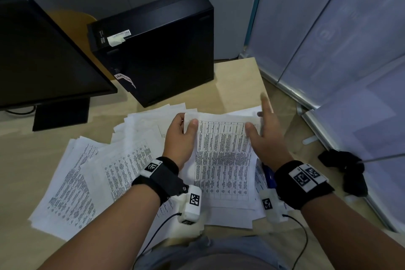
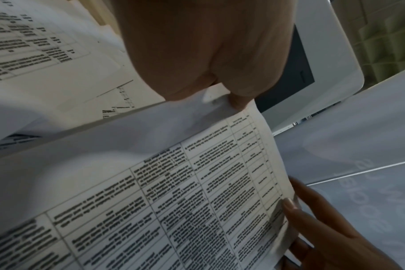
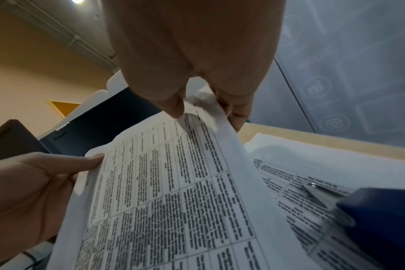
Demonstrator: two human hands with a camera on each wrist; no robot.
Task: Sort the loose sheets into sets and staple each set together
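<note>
A set of printed table sheets is held up off the desk between both hands. My left hand pinches its top left corner with thumb on top, which the left wrist view shows as a pinch on the sheets. My right hand pinches the top right corner, its index finger stretched out; the right wrist view shows thumb and fingers closed on the paper. A blue stapler lies on papers under my right wrist. Loose printed sheets fan across the desk to the left.
A black computer tower stands behind the papers, and a dark monitor is at the back left. The desk ends at the right beside a frosted glass partition. A black object lies on the floor there.
</note>
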